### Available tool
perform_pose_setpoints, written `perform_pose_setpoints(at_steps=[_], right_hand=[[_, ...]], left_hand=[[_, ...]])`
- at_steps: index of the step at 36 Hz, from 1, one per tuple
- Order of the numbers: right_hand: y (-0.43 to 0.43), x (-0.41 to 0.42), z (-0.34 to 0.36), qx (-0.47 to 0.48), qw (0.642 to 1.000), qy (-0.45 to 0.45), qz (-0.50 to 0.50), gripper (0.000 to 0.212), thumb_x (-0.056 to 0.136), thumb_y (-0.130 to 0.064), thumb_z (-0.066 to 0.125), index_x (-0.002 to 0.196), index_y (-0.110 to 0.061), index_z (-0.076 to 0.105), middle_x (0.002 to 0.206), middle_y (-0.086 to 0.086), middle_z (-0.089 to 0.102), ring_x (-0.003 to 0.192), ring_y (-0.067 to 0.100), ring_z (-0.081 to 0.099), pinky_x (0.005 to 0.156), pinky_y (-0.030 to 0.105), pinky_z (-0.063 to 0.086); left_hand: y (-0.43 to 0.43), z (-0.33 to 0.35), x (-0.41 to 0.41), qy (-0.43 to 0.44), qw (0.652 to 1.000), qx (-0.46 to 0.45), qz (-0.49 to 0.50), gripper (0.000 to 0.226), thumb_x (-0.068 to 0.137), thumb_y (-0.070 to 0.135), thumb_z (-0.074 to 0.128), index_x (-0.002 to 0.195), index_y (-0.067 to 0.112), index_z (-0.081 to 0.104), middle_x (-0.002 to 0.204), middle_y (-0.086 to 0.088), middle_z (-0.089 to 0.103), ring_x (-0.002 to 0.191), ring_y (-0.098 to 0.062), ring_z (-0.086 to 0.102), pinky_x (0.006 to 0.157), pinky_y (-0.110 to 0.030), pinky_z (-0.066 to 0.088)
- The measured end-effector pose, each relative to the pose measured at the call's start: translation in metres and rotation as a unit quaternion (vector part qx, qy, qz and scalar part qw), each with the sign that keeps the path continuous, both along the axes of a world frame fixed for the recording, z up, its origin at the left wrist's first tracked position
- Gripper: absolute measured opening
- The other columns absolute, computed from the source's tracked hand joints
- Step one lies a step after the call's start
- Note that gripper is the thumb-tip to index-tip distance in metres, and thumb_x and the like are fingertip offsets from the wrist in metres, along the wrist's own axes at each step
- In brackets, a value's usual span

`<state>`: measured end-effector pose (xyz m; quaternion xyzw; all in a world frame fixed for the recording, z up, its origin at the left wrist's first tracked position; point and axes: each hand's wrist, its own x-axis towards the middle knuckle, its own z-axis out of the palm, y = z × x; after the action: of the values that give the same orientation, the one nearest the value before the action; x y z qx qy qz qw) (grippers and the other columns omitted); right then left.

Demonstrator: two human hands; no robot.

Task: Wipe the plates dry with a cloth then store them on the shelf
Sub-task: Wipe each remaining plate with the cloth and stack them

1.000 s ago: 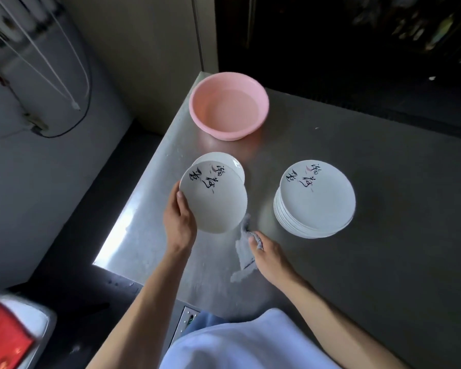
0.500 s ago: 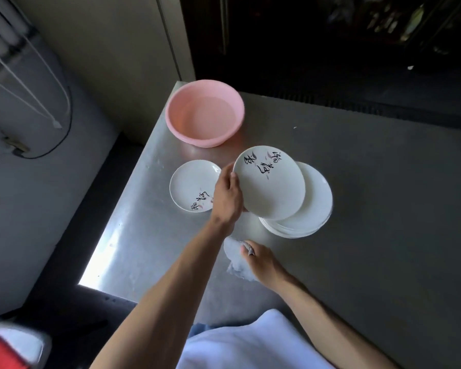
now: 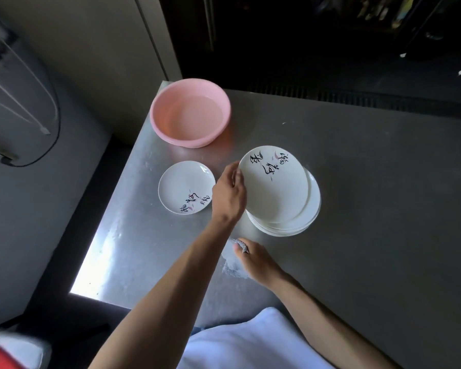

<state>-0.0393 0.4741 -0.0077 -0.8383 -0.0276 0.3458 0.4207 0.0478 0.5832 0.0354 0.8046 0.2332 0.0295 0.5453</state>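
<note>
I see steel table (image 3: pixel 370 169), pink basin (image 3: pixel 189 113) at far corner. Mid-table, plate stack (image 3: pixel 305 219); top plate (image 3: pixel 274 185), hanging off stack's left half second ago, now nearly seated on it. Beside it single plate (image 3: pixel 184 186), unmoved. Next, left hand (image 3: pixel 228 194) still pinches top plate's rim; right hand (image 3: pixel 256 258) clutches cloth (image 3: pixel 232 265) on table

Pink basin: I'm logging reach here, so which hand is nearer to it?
Left. The left hand holds the top plate at its rim, just short of the pink basin; the right hand holds the cloth farther back toward the person.
</note>
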Motion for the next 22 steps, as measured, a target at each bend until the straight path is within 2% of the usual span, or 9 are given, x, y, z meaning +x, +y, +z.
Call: perform_pose_setpoints(at_steps=[2,4,6,9,11,13,16,19,22], right_hand=[[-0.001,0.001,0.001,0.003,1.000,0.004,-0.012,0.030,0.099,-0.027,0.040,0.073,-0.014,0.036,0.061,0.000,0.039,0.062,0.014,0.037,0.061,0.034,0.035],[0.000,0.003,0.002,0.004,1.000,0.008,-0.018,0.031,0.100,-0.027,0.040,0.071,-0.016,0.035,0.061,0.000,0.039,0.063,0.015,0.038,0.061,0.032,0.035],[0.000,0.003,0.003,0.002,1.000,0.011,-0.017,0.031,0.100,-0.027,0.040,0.071,-0.016,0.036,0.061,0.001,0.040,0.065,0.016,0.038,0.061,0.031,0.036],[0.001,0.004,0.003,0.006,1.000,0.018,-0.014,0.030,0.100,-0.028,0.040,0.075,-0.013,0.040,0.062,0.000,0.042,0.068,0.019,0.040,0.063,0.033,0.037],[0.003,0.004,0.003,0.008,1.000,0.025,-0.015,0.029,0.100,-0.029,0.039,0.078,-0.010,0.043,0.064,0.001,0.043,0.069,0.019,0.041,0.065,0.035,0.037],[0.005,0.004,0.001,0.008,0.999,0.031,-0.022,0.030,0.100,-0.029,0.039,0.078,-0.009,0.043,0.065,0.001,0.044,0.070,0.020,0.042,0.066,0.035,0.037],[0.009,0.005,0.000,0.004,0.999,0.033,-0.022,0.031,0.099,-0.032,0.038,0.085,-0.007,0.051,0.076,0.006,0.058,0.079,0.025,0.053,0.076,0.038,0.046],[0.014,0.005,-0.007,0.005,0.998,0.053,-0.029,0.035,0.097,-0.039,0.038,0.094,-0.010,0.059,0.093,0.008,0.069,0.094,0.023,0.062,0.089,0.040,0.049],[0.022,0.008,-0.010,0.015,0.995,0.069,-0.067,0.040,0.099,-0.039,0.039,0.101,-0.005,0.060,0.101,0.014,0.069,0.102,0.028,0.063,0.092,0.040,0.049]], left_hand=[[-0.001,-0.003,0.001,0.006,1.000,0.025,-0.007,0.040,0.105,0.036,0.042,0.137,0.021,0.062,0.125,-0.006,0.069,0.117,-0.024,0.061,0.096,-0.031,0.045],[-0.002,-0.006,0.001,0.011,0.999,0.035,-0.018,0.046,0.098,0.043,0.038,0.134,0.028,0.063,0.119,-0.008,0.071,0.116,-0.029,0.062,0.099,-0.042,0.051],[-0.003,-0.012,0.001,0.021,0.999,0.020,-0.028,0.042,0.094,0.046,0.036,0.126,0.038,0.061,0.113,-0.004,0.073,0.112,-0.031,0.064,0.093,-0.049,0.056],[-0.002,-0.026,0.000,0.043,0.998,-0.010,-0.035,0.048,0.086,0.056,0.035,0.129,0.049,0.055,0.114,0.002,0.075,0.112,-0.030,0.066,0.086,-0.055,0.060],[-0.003,-0.024,-0.003,0.048,0.998,-0.018,-0.041,0.047,0.084,0.053,0.037,0.128,0.053,0.055,0.109,0.001,0.076,0.105,-0.030,0.069,0.082,-0.053,0.062],[-0.003,-0.017,-0.005,0.047,0.997,-0.019,-0.050,0.040,0.083,0.044,0.038,0.117,0.059,0.055,0.100,-0.004,0.076,0.094,-0.032,0.071,0.077,-0.051,0.063],[-0.002,-0.021,-0.005,0.048,0.997,-0.015,-0.066,0.041,0.083,0.037,0.038,0.112,0.061,0.055,0.095,-0.010,0.075,0.089,-0.035,0.070,0.074,-0.051,0.063],[0.000,-0.033,-0.006,0.050,0.995,-0.001,-0.084,0.052,0.082,0.042,0.035,0.128,0.063,0.050,0.089,-0.013,0.072,0.086,-0.039,0.069,0.076,-0.050,0.062],[0.002,-0.036,-0.008,0.067,0.993,-0.002,-0.096,0.061,0.085,0.043,0.037,0.145,0.051,0.050,0.072,-0.009,0.063,0.087,-0.040,0.067,0.083,-0.048,0.060]])
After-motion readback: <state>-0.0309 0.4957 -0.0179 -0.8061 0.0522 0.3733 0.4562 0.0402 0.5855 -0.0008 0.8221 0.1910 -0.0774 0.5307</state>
